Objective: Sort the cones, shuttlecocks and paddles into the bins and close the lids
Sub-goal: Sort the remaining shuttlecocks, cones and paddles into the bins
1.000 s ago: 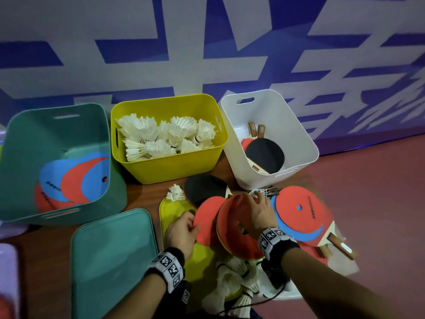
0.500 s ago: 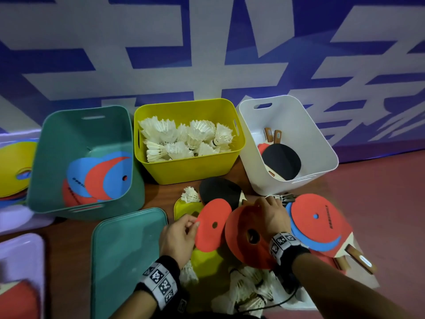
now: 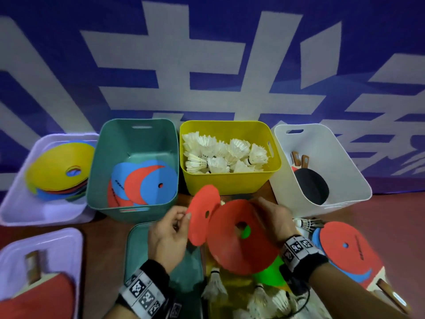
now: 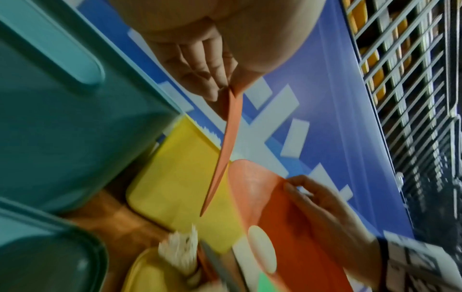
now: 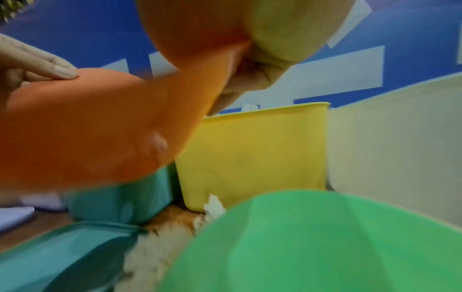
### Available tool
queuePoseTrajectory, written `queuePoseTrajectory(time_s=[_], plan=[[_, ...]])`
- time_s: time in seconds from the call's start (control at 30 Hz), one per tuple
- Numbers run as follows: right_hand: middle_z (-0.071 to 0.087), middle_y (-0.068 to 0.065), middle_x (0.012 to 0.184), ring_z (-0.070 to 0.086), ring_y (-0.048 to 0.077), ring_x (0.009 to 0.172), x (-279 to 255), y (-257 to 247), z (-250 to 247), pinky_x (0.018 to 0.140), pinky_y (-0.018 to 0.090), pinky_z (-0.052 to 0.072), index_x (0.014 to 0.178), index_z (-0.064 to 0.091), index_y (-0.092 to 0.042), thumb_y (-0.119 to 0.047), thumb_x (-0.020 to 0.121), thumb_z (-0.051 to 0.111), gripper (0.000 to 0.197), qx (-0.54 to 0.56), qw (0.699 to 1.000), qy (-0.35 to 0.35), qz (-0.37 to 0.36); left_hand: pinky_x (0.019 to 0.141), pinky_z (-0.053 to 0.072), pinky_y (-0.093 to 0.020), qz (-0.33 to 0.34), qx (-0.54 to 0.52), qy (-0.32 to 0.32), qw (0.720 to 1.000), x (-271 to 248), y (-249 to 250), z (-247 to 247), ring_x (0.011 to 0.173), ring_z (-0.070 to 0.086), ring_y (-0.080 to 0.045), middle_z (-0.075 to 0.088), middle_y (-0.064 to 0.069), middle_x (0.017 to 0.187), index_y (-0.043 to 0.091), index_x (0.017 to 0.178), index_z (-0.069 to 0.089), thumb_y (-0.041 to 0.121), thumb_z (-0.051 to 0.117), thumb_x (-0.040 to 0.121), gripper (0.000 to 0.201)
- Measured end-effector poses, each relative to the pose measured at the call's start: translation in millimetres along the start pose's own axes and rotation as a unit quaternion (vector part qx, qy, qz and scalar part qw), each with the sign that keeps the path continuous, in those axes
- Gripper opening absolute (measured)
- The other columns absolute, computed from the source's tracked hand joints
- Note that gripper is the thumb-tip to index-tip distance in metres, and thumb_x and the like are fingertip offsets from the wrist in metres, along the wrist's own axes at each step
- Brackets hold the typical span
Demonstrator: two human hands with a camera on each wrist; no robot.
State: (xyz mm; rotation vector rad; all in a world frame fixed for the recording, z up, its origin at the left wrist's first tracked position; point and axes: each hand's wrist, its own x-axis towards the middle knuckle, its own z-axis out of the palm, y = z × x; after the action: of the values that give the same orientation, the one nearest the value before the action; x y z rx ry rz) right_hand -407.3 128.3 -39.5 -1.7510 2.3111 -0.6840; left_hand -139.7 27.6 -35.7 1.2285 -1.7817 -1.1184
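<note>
Two flat red disc cones with small round centre holes have been lifted off the wooden table since a second ago, when they were still down among the clutter; they are now held in the air in front of the yellow plastic bin [image 3: 230, 183]. The smaller red disc cone [image 3: 202, 214] is pinched at its edge by the thumb and fingers of the left hand [image 3: 169, 236], and in the left wrist view it is seen edge-on as a thin, slightly bowed sheet. The larger red disc cone [image 3: 241, 240] is gripped at its far rim by the curled fingers of the right hand [image 3: 274, 217], its face tilted toward the camera and overlapping the smaller one. More of the scene is also shown than before: a pale lilac tub [image 3: 20, 203] stacked with yellow and blue discs at far left. Soft-looking blue and red discs lie in the smooth, round-cornered teal plastic bin [image 3: 135, 134], whose teal lid [image 3: 135, 249] lies flat below the left hand. Feathery white shuttlecocks [image 3: 220, 155] fill the yellow bin, and black-faced paddles with wooden handles [image 3: 308, 183] lie in the white plastic bin [image 3: 345, 157]. A bright green disc [image 3: 269, 275] is partly covered by the larger cone, with loose shuttlecocks nearby on the table.
</note>
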Motion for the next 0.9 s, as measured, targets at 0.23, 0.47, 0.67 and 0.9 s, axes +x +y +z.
queuePoseTrajectory(time_s=[0.23,0.47,0.67,0.9], plan=[[0.060,-0.012,0.057,0.055,0.004,0.054,52,-83,17,0.052,0.025,0.037,0.109,0.058,-0.030,-0.039,0.097,0.047,0.018,0.186,0.967,0.145,0.094,0.078,0.053,-0.042,-0.084,-0.141,0.168,0.972,65,-38,-82,0.071,0.063,-0.013,0.073,-0.011,0.087,0.018,0.093,0.064,0.013,0.066,0.093,0.005],[0.059,-0.010,0.054,0.049,-0.001,0.043,101,-173,48,0.045,0.013,0.038,0.120,0.053,-0.010,-0.002,0.100,0.045,0.023,0.387,0.904,0.098,0.152,0.077,0.059,-0.047,-0.153,-0.041,0.114,0.981,108,-63,-106,0.085,0.072,-0.028,0.076,-0.007,0.093,0.025,0.101,0.067,0.020,0.062,0.088,0.015],[0.063,0.007,0.069,0.062,0.011,0.047,153,-271,87,0.046,0.027,0.054,0.117,0.051,-0.015,-0.001,0.099,0.043,0.025,0.493,0.848,0.001,0.192,0.077,0.055,-0.041,-0.117,-0.012,0.136,0.984,79,-53,-124,0.086,0.069,-0.027,0.073,0.000,0.087,0.020,0.095,0.066,0.009,0.058,0.081,0.019],[0.055,0.016,0.089,0.059,0.024,0.056,219,-371,139,0.051,0.030,0.057,0.123,0.042,-0.014,-0.003,0.100,0.049,0.027,0.558,0.781,-0.157,0.232,0.067,0.051,-0.048,-0.107,-0.038,0.133,0.985,37,-82,-151,0.071,0.063,-0.017,0.067,0.005,0.074,0.029,0.091,0.057,0.010,0.061,0.080,0.022]])
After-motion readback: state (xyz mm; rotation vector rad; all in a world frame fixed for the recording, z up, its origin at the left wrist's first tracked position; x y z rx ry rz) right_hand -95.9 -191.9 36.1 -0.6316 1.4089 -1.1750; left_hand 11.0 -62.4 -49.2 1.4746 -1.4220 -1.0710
